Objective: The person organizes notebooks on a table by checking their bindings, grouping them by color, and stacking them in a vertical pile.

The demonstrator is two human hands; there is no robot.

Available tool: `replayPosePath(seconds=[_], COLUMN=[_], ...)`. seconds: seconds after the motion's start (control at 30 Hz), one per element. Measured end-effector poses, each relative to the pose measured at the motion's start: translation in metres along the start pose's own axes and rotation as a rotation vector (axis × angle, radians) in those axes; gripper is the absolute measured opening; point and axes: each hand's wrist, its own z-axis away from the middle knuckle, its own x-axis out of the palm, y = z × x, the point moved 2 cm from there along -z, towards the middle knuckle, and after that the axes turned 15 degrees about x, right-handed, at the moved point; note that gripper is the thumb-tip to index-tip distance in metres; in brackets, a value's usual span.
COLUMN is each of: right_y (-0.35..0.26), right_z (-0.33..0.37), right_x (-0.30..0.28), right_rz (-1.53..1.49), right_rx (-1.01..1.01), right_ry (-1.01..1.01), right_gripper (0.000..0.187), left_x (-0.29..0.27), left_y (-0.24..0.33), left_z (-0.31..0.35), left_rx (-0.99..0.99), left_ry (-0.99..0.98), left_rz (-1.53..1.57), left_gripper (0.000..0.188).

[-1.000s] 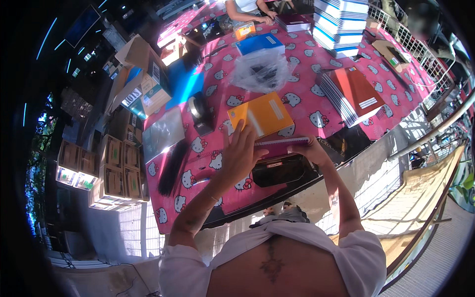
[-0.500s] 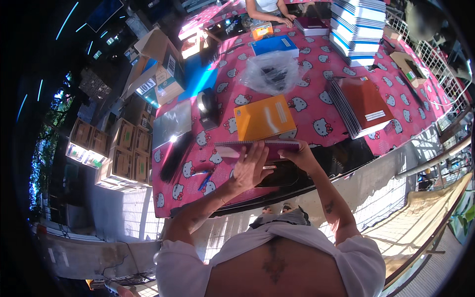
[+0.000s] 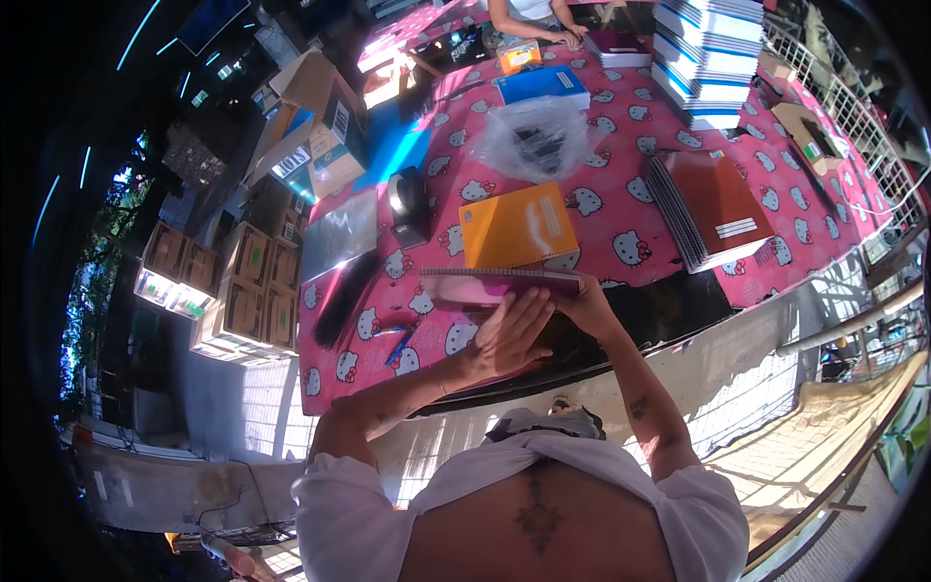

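Note:
A purple spiral notebook [image 3: 465, 286] is held up on its long edge over the near side of the table, its wire binding along the top. My right hand [image 3: 585, 306] grips it by the right end, with the fingers partly hidden behind the cover. Against the near cover lies my left hand [image 3: 517, 335], its fingers stretched out and flat. Just beyond the notebook rests an orange spiral notebook [image 3: 519, 225]. To the right stands a stack of reddish-brown spiral notebooks [image 3: 713, 209].
A clear plastic bag [image 3: 538, 141] lies mid-table before a blue notebook [image 3: 543, 85]. A tape dispenser [image 3: 409, 209], a black brush [image 3: 344, 306] and pens [image 3: 398, 344] are leftward. Tall notebook stacks [image 3: 705, 63] rise far right. Across the table is another person's arm [image 3: 538, 31].
My left hand has slid to the right and slightly down across the purple notebook's cover. The notebook has tipped a little, and my right hand still grips its right end.

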Motion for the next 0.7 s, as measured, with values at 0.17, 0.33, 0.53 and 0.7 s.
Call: replayPosePath(seconds=[0.17,0.33,0.53,0.7], right_y=[0.009,0.003,-0.005,-0.003], right_z=[0.004,-0.001,0.007,0.009], right_x=[-0.015,-0.012,-0.002,-0.006], right_rz=[0.143,0.148,0.104,0.295], right_rx=[-0.037,-0.162,-0.067,-0.091], right_ry=[0.092,0.154,0.169,0.227], right_gripper=[0.031,0.028,0.019,0.021], left_x=[-0.109,-0.064,-0.074,-0.094], left_y=[-0.067,-0.002,0.013,-0.010], left_z=[-0.096,-0.070,-0.073,-0.093], left_rx=[-0.240,0.011,-0.061,-0.236], left_ry=[0.241,0.177,0.158,0.225], left_rz=[-0.119,-0.039,0.041,0.024], left_gripper=[0.074,0.079,0.080,0.082])
